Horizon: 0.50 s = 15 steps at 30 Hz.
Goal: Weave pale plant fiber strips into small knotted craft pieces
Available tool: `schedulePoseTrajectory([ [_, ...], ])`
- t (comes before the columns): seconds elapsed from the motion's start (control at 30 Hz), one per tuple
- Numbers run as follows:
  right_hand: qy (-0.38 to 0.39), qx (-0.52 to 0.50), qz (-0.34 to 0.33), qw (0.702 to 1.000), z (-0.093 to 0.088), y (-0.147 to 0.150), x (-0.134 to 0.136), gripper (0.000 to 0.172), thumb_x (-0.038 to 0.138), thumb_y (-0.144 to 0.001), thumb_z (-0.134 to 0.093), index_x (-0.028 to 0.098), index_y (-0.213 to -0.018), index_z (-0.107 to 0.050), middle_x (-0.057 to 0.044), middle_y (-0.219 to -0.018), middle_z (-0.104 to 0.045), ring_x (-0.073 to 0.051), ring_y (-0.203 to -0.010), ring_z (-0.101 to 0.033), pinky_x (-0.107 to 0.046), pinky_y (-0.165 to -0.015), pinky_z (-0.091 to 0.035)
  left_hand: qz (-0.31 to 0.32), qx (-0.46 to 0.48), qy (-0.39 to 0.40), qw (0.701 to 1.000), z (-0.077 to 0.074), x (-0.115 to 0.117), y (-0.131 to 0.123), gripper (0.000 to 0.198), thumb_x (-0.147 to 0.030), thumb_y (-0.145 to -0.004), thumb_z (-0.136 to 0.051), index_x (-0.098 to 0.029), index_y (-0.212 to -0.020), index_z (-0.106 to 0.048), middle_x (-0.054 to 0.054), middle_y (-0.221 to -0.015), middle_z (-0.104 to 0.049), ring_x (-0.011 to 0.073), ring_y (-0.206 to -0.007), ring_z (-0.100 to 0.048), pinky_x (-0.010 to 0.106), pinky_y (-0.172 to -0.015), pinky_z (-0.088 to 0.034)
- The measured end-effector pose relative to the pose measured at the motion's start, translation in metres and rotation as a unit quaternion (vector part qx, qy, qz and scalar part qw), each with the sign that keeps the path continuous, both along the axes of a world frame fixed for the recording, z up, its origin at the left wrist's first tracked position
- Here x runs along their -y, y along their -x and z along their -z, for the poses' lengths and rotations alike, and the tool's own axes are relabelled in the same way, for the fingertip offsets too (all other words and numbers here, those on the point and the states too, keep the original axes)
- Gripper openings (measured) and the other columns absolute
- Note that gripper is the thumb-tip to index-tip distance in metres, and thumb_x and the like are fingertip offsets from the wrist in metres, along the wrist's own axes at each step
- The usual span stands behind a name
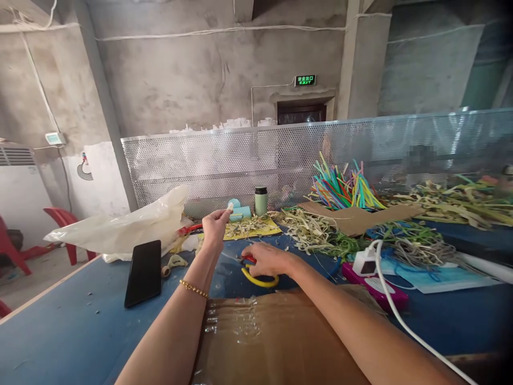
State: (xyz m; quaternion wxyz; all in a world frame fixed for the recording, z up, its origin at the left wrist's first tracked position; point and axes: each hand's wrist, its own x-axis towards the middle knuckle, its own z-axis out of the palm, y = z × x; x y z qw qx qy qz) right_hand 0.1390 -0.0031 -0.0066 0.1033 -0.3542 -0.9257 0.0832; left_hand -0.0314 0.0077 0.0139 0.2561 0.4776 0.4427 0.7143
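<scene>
My left hand [215, 229] is raised above the table with thumb and fingertips pinched on a small whitish piece [230, 206], too small to name. Lower and to the right, my right hand [267, 260] curls over what look like scissors [260, 282] with red and yellow handles. Its palm faces down, and the fingers partly hide the tool. Behind my hands, a yellow sheet [264, 231] bears dry, pale plant-like strips [246, 227]. A brown cardboard piece [276, 331] with clear tape lies under my forearms.
A black phone [143, 274] and plastic bag [132, 219] are at left. Behind stand a green bottle [261, 202] and light-blue rolls [240, 213]. At right are colourful stems [347, 187], tangled strips [316, 230], a purple box [377, 289] with a white cable [395, 310], and a perforated metal partition [208, 166].
</scene>
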Motion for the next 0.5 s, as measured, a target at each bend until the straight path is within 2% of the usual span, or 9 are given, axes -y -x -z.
schedulePoseTrajectory([
  [0.07,0.071,-0.118,0.03,0.99,-0.005,-0.004,-0.003,0.037,0.019,-0.067,-0.063,0.018,-0.104,-0.071,-0.002,-0.074,-0.065,-0.015,-0.058,-0.059,-0.023,-0.052,-0.04,-0.015,0.036,-0.05,0.998,-0.008,0.006,-0.005,0.047,-0.052,-0.065,-0.076,-0.01,-0.087,-0.075,-0.005,-0.053,-0.044,0.0054,-0.045,-0.031,0.023,-0.044,-0.02],
  [0.1,0.116,-0.181,0.048,0.976,-0.009,-0.008,-0.004,0.04,0.019,-0.069,-0.063,0.017,-0.109,-0.069,-0.001,-0.073,-0.064,-0.013,-0.054,-0.057,-0.023,-0.05,-0.04,-0.017,0.051,-0.072,0.996,-0.011,0.01,-0.008,0.046,-0.05,-0.064,-0.077,-0.011,-0.088,-0.075,-0.005,-0.054,-0.045,0.0053,-0.046,-0.031,0.023,-0.044,-0.02],
  [0.2,0.234,-0.342,0.075,0.907,-0.021,-0.02,-0.009,0.041,0.021,-0.079,-0.059,0.014,-0.119,-0.064,0.0,-0.066,-0.061,-0.012,-0.049,-0.054,-0.022,-0.045,-0.04,-0.003,0.063,-0.084,0.995,-0.018,0.018,-0.016,0.042,-0.048,-0.064,-0.078,-0.012,-0.086,-0.075,-0.005,-0.055,-0.046,0.0045,-0.046,-0.028,0.023,-0.044,-0.019],
  [0.27,0.283,-0.423,0.063,0.858,-0.028,-0.03,-0.012,0.04,0.025,-0.084,-0.058,0.012,-0.122,-0.061,0.001,-0.062,-0.058,-0.01,-0.047,-0.052,-0.021,-0.043,-0.039,0.014,0.067,-0.062,0.996,-0.018,0.02,-0.021,0.039,-0.046,-0.064,-0.078,-0.011,-0.082,-0.074,-0.006,-0.054,-0.045,0.0041,-0.044,-0.025,0.023,-0.043,-0.017],
  [0.37,0.292,-0.506,0.033,0.811,-0.037,-0.047,-0.017,0.04,0.029,-0.079,-0.069,0.013,-0.116,-0.062,0.0,-0.069,-0.06,-0.007,-0.051,-0.05,-0.018,-0.045,-0.04,0.04,0.076,-0.035,0.996,-0.016,0.016,-0.024,0.037,-0.043,-0.062,-0.077,-0.011,-0.079,-0.072,-0.007,-0.052,-0.042,0.0032,-0.041,-0.023,0.023,-0.042,-0.013],
  [0.5,0.261,-0.555,-0.005,0.79,-0.038,-0.067,-0.018,0.046,0.031,-0.067,-0.083,0.015,-0.105,-0.064,0.001,-0.079,-0.06,-0.003,-0.054,-0.046,-0.014,-0.045,-0.039,0.071,0.074,-0.011,0.995,-0.013,0.007,-0.031,0.037,-0.043,-0.06,-0.075,-0.011,-0.078,-0.07,-0.007,-0.05,-0.042,0.0026,-0.039,-0.022,0.023,-0.041,-0.011],
])
